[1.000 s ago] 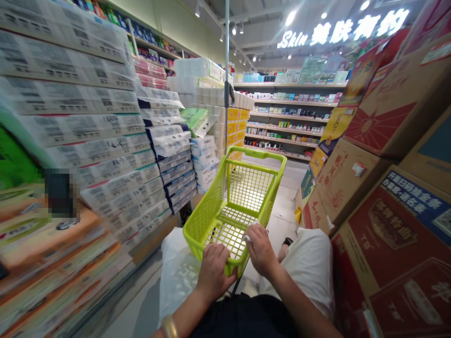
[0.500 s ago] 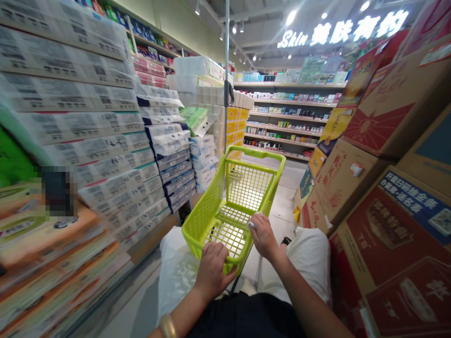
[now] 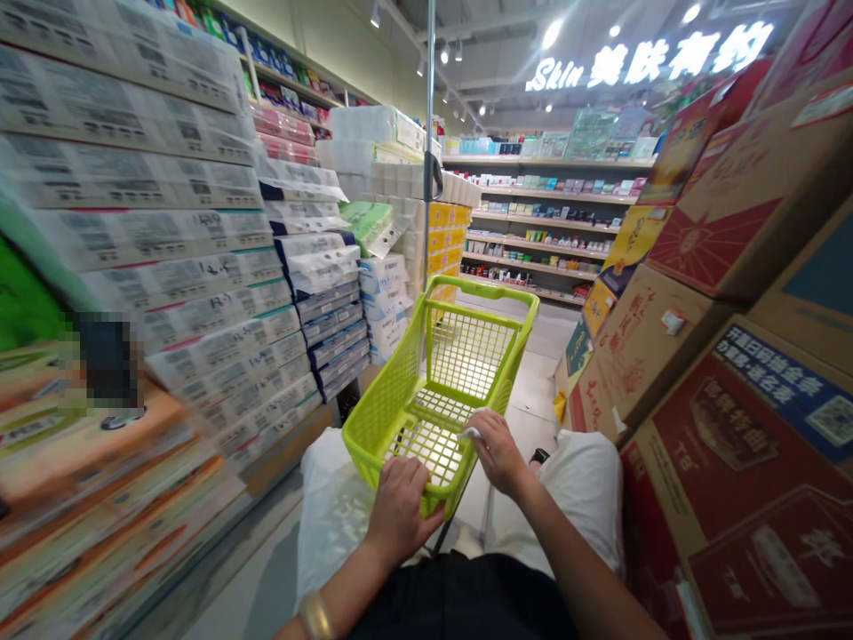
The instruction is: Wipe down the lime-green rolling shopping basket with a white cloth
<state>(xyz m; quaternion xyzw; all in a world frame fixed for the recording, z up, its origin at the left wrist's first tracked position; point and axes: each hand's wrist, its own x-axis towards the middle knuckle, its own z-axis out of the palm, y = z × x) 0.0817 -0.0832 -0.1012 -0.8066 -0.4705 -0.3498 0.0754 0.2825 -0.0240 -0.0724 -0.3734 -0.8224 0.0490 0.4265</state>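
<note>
A lime-green plastic shopping basket stands in front of me in a store aisle, with nothing in it. My left hand is closed around the basket's near rim. My right hand rests on the basket's right rim, fingers curled around a small white thing I cannot make out. A gold bangle sits on my left wrist.
Stacked tissue and paper packs wall the left side. Red and brown cardboard boxes are piled on the right. A metal pole rises behind the basket. Shelves of products stand at the aisle's end under a lit sign.
My right hand has slid forward along the right rim, away from my left hand. The basket and view shifted slightly left.
</note>
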